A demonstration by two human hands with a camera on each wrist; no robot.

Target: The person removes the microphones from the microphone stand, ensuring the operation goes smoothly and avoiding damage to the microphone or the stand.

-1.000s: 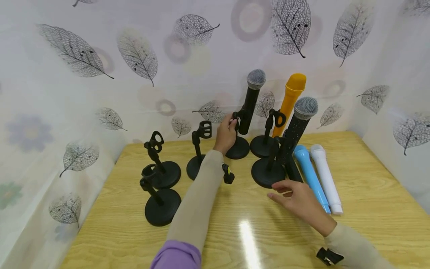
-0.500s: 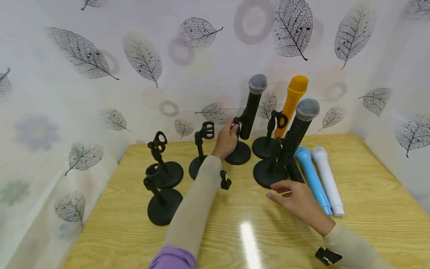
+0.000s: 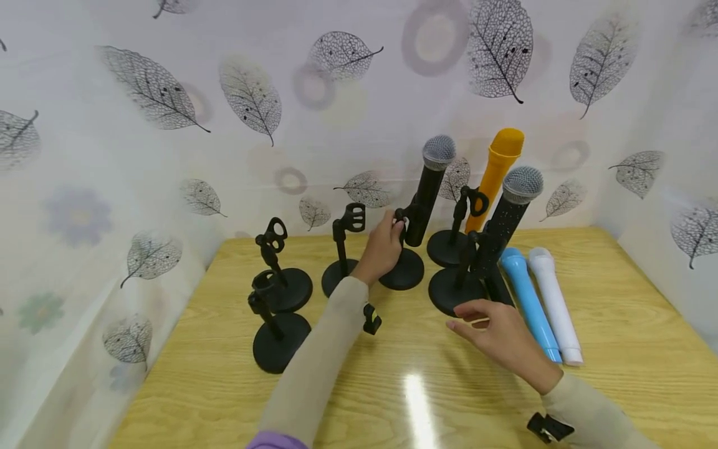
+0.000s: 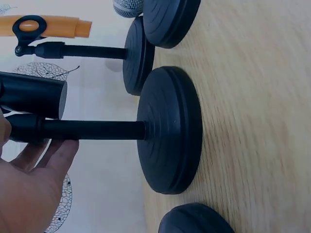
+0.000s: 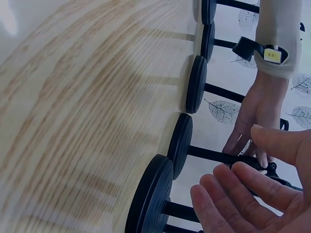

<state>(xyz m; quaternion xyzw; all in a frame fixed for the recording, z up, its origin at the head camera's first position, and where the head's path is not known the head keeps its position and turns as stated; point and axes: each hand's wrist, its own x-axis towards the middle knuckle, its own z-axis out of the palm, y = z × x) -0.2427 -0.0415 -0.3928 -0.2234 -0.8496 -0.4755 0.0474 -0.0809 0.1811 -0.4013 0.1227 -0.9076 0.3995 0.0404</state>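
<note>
My left hand (image 3: 382, 251) grips the upper post of a black desk microphone stand (image 3: 404, 272), fingers and thumb round it just below the clip. In that clip leans a black microphone (image 3: 429, 193) with a silver mesh head. The left wrist view shows the stand's post (image 4: 97, 130) and round base, with the fingers behind the post. My right hand (image 3: 503, 340) hovers near the front right stand (image 3: 455, 290), fingers relaxed and holding nothing. That stand carries a speckled black microphone (image 3: 505, 215) with a silver head.
Behind is another stand (image 3: 447, 247) with an empty clip, beside an orange microphone (image 3: 493, 181). Blue (image 3: 530, 302) and white (image 3: 556, 305) microphones lie at right, near a black one (image 3: 497, 287). Several stands with empty clips, including a front one (image 3: 280, 343), occupy the left.
My left hand has drawn the stand with its black microphone toward me, away from the back wall. The head view has shifted slightly. My right hand has stayed in place.
</note>
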